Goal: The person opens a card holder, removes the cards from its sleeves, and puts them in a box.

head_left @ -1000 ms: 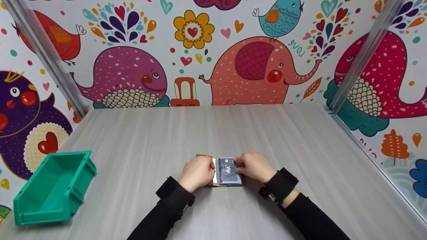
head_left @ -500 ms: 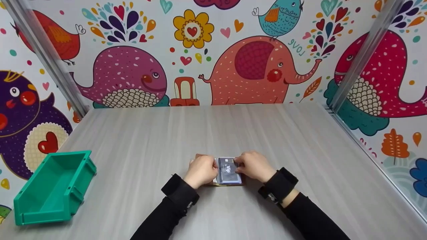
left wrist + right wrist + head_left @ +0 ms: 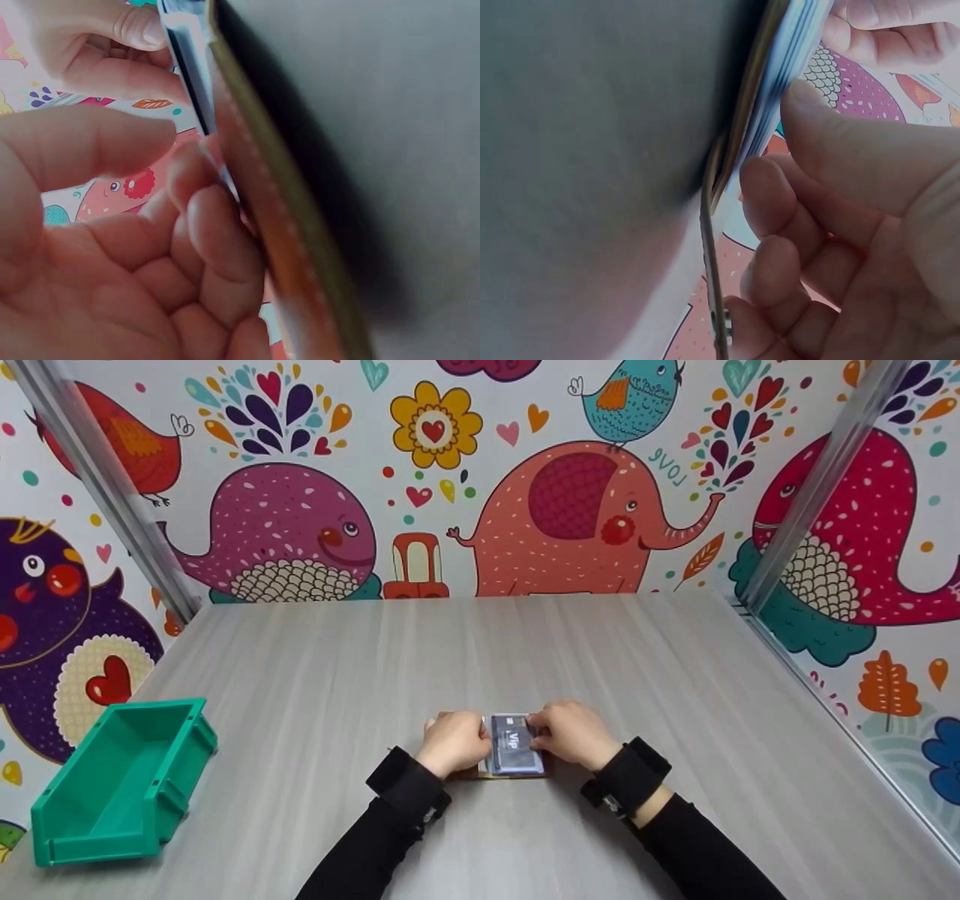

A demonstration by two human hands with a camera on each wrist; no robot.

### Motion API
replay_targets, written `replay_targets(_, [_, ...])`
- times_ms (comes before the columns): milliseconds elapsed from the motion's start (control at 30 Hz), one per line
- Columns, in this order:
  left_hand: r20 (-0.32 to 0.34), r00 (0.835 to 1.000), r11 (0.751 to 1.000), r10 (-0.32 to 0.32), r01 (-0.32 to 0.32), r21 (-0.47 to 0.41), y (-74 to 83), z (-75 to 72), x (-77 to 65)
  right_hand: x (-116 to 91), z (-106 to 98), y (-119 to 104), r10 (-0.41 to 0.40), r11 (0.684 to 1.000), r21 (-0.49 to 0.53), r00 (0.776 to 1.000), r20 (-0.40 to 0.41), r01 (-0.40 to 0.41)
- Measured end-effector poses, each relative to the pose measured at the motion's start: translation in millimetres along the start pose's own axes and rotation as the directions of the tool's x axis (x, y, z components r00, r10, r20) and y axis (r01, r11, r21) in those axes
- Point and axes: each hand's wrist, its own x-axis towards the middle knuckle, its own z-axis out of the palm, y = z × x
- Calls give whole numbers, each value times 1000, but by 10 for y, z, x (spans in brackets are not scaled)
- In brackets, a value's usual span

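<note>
A brown card holder (image 3: pixel 547 771) lies open on the table, with clear card sleeves inside. A dark card marked "Vip" (image 3: pixel 513 741) shows in the top sleeve. My left hand (image 3: pixel 454 742) is over the left half, its curled fingers against the inside of the brown cover (image 3: pixel 262 202) and its thumb and index tip close together at the inner edge. With thumb and index finger, my right hand (image 3: pixel 574 733) pinches the right edge of the stacked sleeves (image 3: pixel 784 67). Below them in the right wrist view, the cover's flap (image 3: pixel 711 255) with a metal snap stands away.
A green plastic bin (image 3: pixel 124 784) stands at the table's left side. Patterned panels (image 3: pixel 420 487) with cartoon animals enclose the back and sides, joined by metal posts (image 3: pixel 817 495). The pale wood-grain table (image 3: pixel 465 652) runs back to the rear panel.
My left hand has shifted slightly right toward the sleeves, covering more of the white inner strip at first. My right hand and the card holder have stayed in place.
</note>
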Motion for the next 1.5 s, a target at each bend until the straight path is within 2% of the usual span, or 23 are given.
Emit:
replay_targets(300, [46, 998, 999, -31, 32, -30, 3, 4, 50, 3, -2, -5, 1, 1000, -12, 1000, 3, -1])
replay_targets(933, [133, 982, 991, -132, 131, 18, 59, 24, 144, 4, -14, -7, -13, 1000, -26, 1000, 8, 13])
replay_targets(1167, [144, 983, 992, -118, 122, -19, 40, 14, 147, -2, -16, -13, 0, 1000, -26, 1000, 5, 0])
replay_targets(1500, [143, 984, 993, -110, 116, -35, 25, 16, 148, -4, 1, 4, -29, 998, -63, 1000, -12, 28])
